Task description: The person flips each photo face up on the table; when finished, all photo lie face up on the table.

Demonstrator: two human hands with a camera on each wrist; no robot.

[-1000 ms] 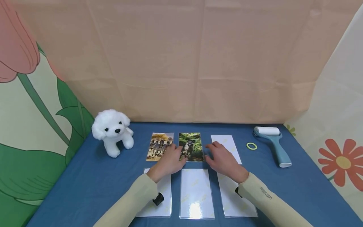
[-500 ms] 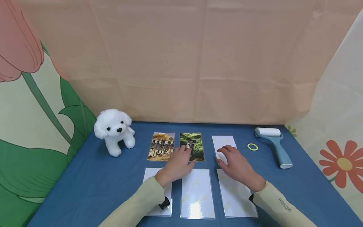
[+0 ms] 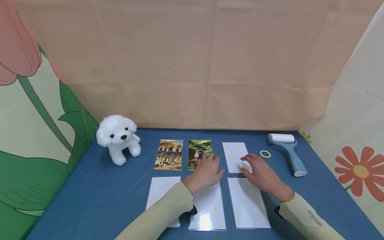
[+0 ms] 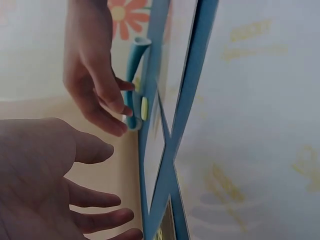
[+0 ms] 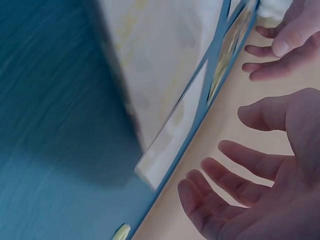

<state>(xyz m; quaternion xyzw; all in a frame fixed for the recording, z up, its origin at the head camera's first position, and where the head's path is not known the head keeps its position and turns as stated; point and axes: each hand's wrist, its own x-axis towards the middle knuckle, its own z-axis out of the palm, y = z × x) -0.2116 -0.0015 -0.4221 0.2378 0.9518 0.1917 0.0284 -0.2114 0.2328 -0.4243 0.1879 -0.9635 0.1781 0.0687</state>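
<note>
My left hand (image 3: 205,171) hovers palm down over the lower right of the raccoon picture card (image 3: 198,146) and the top of the middle front white card (image 3: 208,213). Its fingers are spread and hold nothing in the left wrist view. Over the lower right corner of the back white card (image 3: 233,155) is my right hand (image 3: 265,175), fingers loosely bent and apart, also holding nothing. The right wrist view shows space between that hand (image 5: 260,185) and the cards. A zebra picture card (image 3: 169,155) lies left of the raccoon one.
Two more white cards, front left (image 3: 162,188) and front right (image 3: 249,206), lie on the blue cloth (image 3: 90,200). A white plush dog (image 3: 120,140) sits at left. At right are a yellow-green ring (image 3: 265,154) and a blue-handled lint roller (image 3: 291,153).
Both hands have moved right: the left from between the zebra and raccoon cards to the raccoon card's lower right, the right across the back white card. The cards keep their places.
</note>
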